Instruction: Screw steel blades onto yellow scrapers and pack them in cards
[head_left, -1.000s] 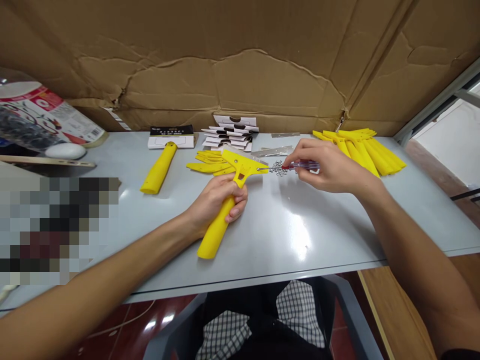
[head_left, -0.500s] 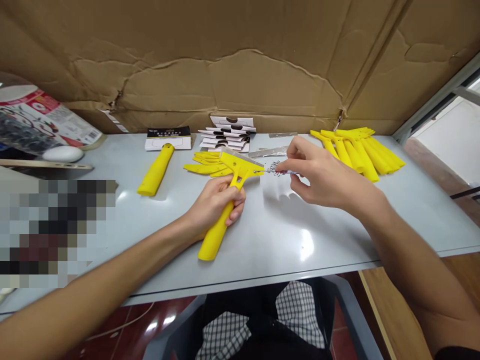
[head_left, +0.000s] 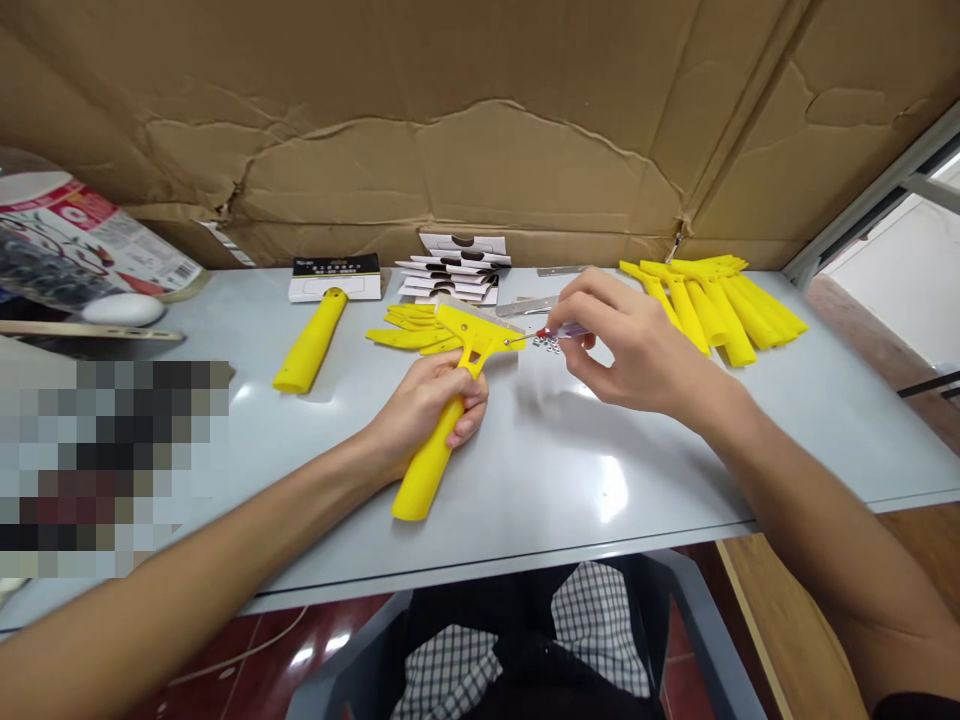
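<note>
My left hand (head_left: 442,405) is wrapped round the neck of a yellow scraper (head_left: 424,470), whose wide head points away from me. A thin metal blade (head_left: 469,304) runs along the head's far edge, and a screw shows on the head. Between the fingertips of my right hand (head_left: 619,345) is a small screwdriver (head_left: 541,332) with a reddish collar; its shaft reaches left to a screw near the head's right end. Small silver screws (head_left: 551,346) lie in a pile just beneath the shaft, partly hidden by my fingers.
Behind the scraper are yellow flat pieces (head_left: 401,338) and folded white cards (head_left: 454,268). Metal blades (head_left: 525,307) lie beside them. Several yellow handles (head_left: 739,310) are heaped at right; another yellow handle (head_left: 311,345) lies left, before a black-and-white package (head_left: 335,278). Cardboard (head_left: 480,170) stands along the back.
My right hand has shifted slightly left, its fingers changing their grip on the screwdriver, and the reddish collar now shows. The scraper stays almost where it was in my left hand.
</note>
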